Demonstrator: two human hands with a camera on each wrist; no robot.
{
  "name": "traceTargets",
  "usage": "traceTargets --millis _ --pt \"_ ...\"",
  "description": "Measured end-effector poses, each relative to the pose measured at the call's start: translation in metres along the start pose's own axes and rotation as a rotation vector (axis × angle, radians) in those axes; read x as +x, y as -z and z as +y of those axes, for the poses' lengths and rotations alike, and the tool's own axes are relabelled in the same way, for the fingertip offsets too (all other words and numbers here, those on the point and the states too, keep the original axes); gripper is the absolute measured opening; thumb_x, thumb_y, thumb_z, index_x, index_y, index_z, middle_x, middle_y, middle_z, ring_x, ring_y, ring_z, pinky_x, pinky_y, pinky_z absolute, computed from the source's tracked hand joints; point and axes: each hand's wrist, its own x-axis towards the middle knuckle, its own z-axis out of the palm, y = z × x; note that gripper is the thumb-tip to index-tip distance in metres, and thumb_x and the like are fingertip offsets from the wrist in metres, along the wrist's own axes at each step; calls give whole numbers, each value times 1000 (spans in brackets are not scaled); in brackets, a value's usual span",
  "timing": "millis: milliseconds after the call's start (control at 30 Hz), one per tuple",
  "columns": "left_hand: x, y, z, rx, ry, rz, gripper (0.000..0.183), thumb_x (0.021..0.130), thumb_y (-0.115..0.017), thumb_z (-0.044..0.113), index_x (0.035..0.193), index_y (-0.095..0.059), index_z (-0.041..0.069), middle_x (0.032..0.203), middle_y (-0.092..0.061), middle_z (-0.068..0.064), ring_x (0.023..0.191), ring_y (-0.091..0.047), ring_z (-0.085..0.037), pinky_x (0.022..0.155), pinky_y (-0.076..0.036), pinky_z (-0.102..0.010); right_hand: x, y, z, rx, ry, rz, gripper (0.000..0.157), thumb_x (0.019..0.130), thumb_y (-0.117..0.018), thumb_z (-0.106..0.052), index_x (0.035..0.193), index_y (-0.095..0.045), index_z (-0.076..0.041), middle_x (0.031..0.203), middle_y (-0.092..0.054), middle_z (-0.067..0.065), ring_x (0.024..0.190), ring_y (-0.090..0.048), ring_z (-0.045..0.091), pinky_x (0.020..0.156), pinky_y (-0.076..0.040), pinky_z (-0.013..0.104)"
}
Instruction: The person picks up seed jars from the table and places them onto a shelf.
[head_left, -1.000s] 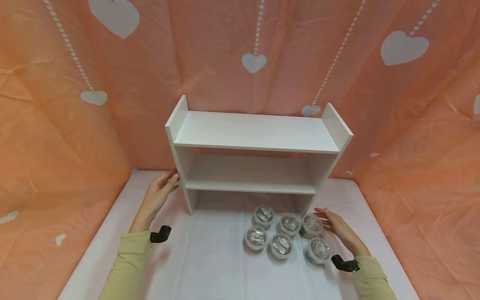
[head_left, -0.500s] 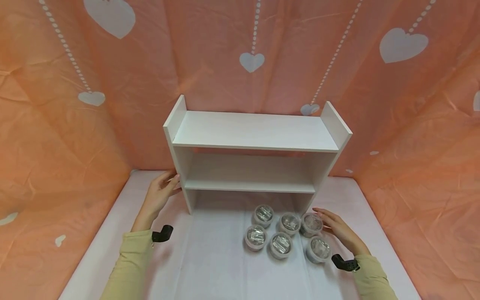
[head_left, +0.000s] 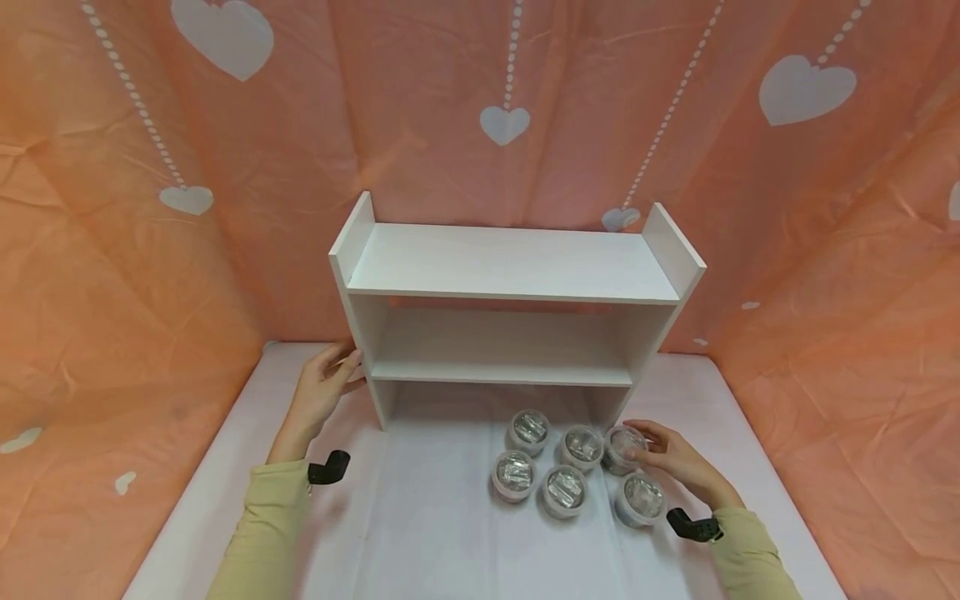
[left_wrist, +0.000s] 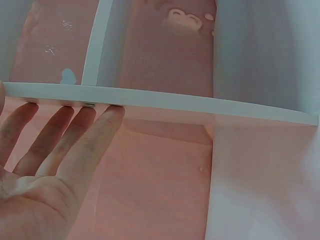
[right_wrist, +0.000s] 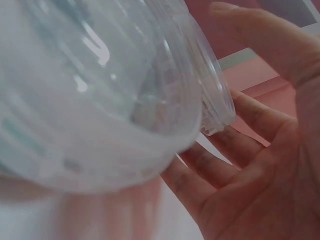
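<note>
A white two-tier shelf unit (head_left: 502,372) stands on the table. My left hand (head_left: 318,390) is at its left side panel, fingers nearly straight; in the left wrist view the fingertips (left_wrist: 116,111) touch the panel's outer face. At the right front corner of the unit, my right hand (head_left: 678,457) holds a round clear plastic tub (head_left: 625,446) with silvery contents, thumb at its near side and fingers at its far side. The right wrist view shows the fingers behind this tub (right_wrist: 220,100), partly hidden by a nearer tub (right_wrist: 100,130).
Several similar tubs stand close together left of and in front of the held one, including a near-right tub (head_left: 640,498) and a front-left tub (head_left: 513,475). A white cloth (head_left: 420,533) covers the table. Orange curtains with hearts (head_left: 435,125) enclose the back and sides.
My right hand has moved slightly left and its thumb has come round onto the tub, which it now holds. The left hand has edged slightly right against the panel.
</note>
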Motion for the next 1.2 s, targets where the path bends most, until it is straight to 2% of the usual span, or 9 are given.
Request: traceTargets --millis 100,200,333,533,767,967,1100,1200 --pt "-1 0 0 -1 4 4 52 101 -51 22 142 -39 -5 138 -43 -24 121 -47 -34 91 -49 -50 0 0 0 -8 10 2 60 89 -68 -12 140 -39 4 138 -40 28 110 -54 16 84 -51 26" --pt "-1 -1 1 -7 7 7 52 100 -52 22 142 -39 -6 139 -43 -23 121 -46 -37 91 -49 -50 0 0 1 -21 17 0 62 88 -70 -11 140 -40 4 137 -40 29 114 -51 27 85 -49 23" --pt "-1 -2 2 -11 5 6 51 101 -52 21 143 -39 -5 139 -43 -23 121 -46 -38 91 -49 -51 1 -1 1 -19 25 -7 65 85 -72 -9 139 -39 6 136 -41 30 118 -48 38 85 -49 22" --pt "-1 -2 2 -8 2 12 50 101 -52 22 143 -40 -3 140 -43 -22 120 -49 -34 90 -49 -50 2 -1 1 -22 25 2 65 83 -74 -7 137 -40 6 134 -44 29 120 -45 42 87 -47 22" --pt "-1 0 -1 14 -5 13 53 100 -52 25 143 -39 -4 141 -42 -23 119 -50 -32 89 -50 -48 2 -2 2 -53 38 15 65 82 -75 -8 136 -42 5 134 -45 28 121 -44 43 95 -45 43" --pt "-1 -1 -3 19 -4 18 54 100 -53 26 142 -40 -3 140 -43 -22 117 -51 -29 88 -52 -45 3 -3 4 -57 46 21 63 82 -75 -7 134 -43 5 131 -47 26 118 -47 38 93 -46 36" --pt "-1 -1 -3 20 -4 20 54 100 -53 26 143 -39 -4 141 -42 -23 119 -50 -34 88 -52 -44 2 -3 3 -68 52 23 63 82 -75 -8 134 -43 5 132 -47 27 120 -45 42 96 -44 46" --pt "-1 -1 -2 20 -2 22 54 100 -53 25 143 -39 -4 142 -42 -22 121 -48 -37 88 -52 -44 2 -3 2 -66 53 22 63 82 -75 -8 135 -42 5 132 -46 27 121 -45 43 96 -45 43"
